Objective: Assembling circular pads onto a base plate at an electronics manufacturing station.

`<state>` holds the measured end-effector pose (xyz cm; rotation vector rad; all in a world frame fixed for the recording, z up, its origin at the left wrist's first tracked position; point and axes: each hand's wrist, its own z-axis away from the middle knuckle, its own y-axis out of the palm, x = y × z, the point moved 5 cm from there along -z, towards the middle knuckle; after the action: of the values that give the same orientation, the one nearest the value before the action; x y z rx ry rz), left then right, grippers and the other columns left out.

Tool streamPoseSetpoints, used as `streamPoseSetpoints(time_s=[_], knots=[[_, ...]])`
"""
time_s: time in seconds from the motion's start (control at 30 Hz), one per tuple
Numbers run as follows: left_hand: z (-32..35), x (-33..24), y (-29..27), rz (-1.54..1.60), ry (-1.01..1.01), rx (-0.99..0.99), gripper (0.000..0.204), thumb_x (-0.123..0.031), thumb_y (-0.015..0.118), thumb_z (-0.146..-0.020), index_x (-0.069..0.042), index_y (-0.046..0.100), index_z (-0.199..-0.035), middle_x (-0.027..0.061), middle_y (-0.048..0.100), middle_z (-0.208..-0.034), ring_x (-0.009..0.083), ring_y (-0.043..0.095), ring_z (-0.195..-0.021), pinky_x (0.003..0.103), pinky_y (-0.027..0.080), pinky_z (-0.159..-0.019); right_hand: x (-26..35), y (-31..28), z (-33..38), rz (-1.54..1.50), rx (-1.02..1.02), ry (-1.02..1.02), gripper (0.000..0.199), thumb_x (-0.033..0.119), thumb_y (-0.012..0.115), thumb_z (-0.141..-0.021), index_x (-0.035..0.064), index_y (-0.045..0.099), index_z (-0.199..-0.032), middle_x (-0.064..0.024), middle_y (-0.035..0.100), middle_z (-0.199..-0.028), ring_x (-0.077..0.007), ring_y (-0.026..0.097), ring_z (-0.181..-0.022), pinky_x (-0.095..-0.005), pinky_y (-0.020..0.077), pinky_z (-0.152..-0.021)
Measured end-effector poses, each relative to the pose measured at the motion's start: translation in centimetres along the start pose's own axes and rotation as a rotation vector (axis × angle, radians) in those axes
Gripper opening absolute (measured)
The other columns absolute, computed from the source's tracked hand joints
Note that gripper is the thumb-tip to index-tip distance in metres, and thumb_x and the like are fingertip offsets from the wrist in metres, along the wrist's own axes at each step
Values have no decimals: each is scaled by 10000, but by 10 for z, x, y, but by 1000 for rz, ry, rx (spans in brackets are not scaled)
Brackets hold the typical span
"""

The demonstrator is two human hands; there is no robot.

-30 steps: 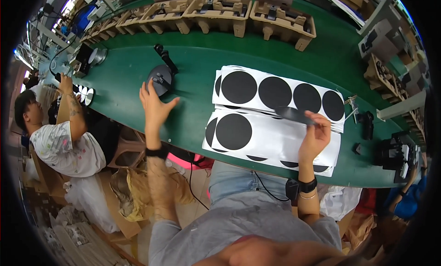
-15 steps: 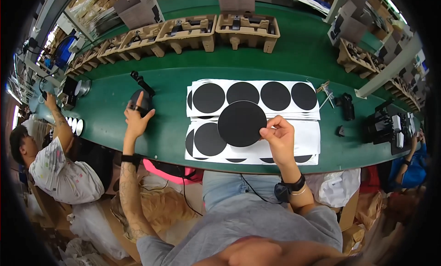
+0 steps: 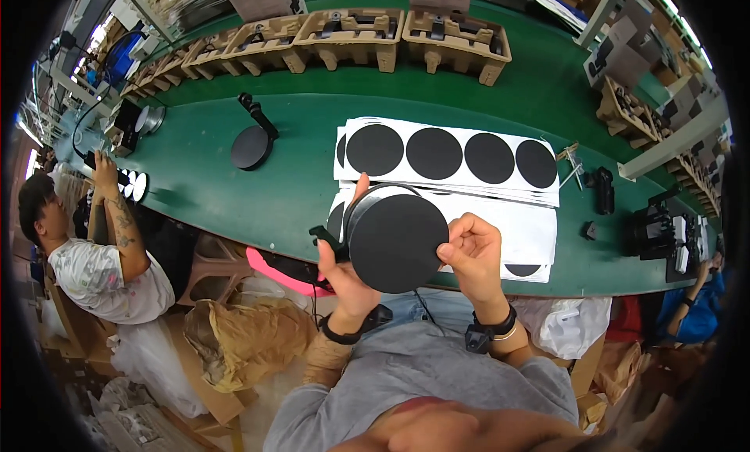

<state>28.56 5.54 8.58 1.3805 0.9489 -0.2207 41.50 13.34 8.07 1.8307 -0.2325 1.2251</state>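
Observation:
My right hand [image 3: 475, 253] pinches a thin black disc [image 3: 400, 245] by its right edge. Directly behind the disc, my left hand [image 3: 353, 292] grips a round-based stand, its silvery base [image 3: 373, 199] showing at the disc's upper left. A black arm of that stand [image 3: 326, 239] sticks out past my left thumb. The disc overlaps the base in view; whether they touch I cannot tell. Beneath lie white sheets [image 3: 516, 225] bearing black discs, with a full row of several discs [image 3: 433, 153] on the farther stack. Another black round-based stand [image 3: 251, 147] lies farther left.
Moulded cardboard trays [image 3: 351, 50] with black parts line the bench's back. To the right are a small metal tripod [image 3: 573, 167], a black handle-like part [image 3: 601, 190] and a black device [image 3: 664, 232]. A co-worker [image 3: 109, 249] sits at the left; another person's arm [image 3: 687, 296] shows at the right.
My left hand has moved right and nearer, from the left-hand stand to behind the disc, and now holds a round-based stand. My right hand has brought the disc slightly nearer. The view has shifted.

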Motion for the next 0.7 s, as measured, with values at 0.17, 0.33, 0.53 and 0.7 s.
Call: streamPoseSetpoints(time_s=[0.17, 0.33, 0.53, 0.7], knots=[[5, 6, -1, -11, 12, 17, 899, -716, 224, -872, -70, 132, -1490, 99, 402, -1395, 207, 414, -1265, 366, 328, -1055, -5, -2, 3, -9, -35, -10, 106, -61, 624, -830, -25, 534, -873, -112, 647, -832, -118, 638, -718, -225, 538, -614], [6, 0, 1, -111, 3, 31, 942, -742, 260, -855, -60, 117, -1490, 101, 386, -1404, 200, 382, -1289, 360, 288, -1079, -7, -5, 5, -17, -41, -7, 89, -59, 607, -840, -25, 530, -872, -127, 656, -847, -134, 652, -747, -233, 545, -626], [9, 7, 5, -114, -9, 63, 988, -771, 281, -834, -63, 79, -1493, 102, 342, -1426, 194, 343, -1312, 351, 259, -1092, -7, -10, 5, 3, -41, 11, 88, -55, 610, -838, -28, 534, -873, -133, 663, -840, -131, 651, -742, -235, 544, -625], [8, 6, 9, -238, 17, 64, 975, -777, 227, -834, -56, 130, -1484, 121, 336, -1447, 232, 347, -1324, 397, 271, -1098, -5, -7, 6, 55, -142, 21, 109, -14, 641, -821, 1, 534, -843, -82, 640, -761, -89, 607, -618, -199, 489, -578]])
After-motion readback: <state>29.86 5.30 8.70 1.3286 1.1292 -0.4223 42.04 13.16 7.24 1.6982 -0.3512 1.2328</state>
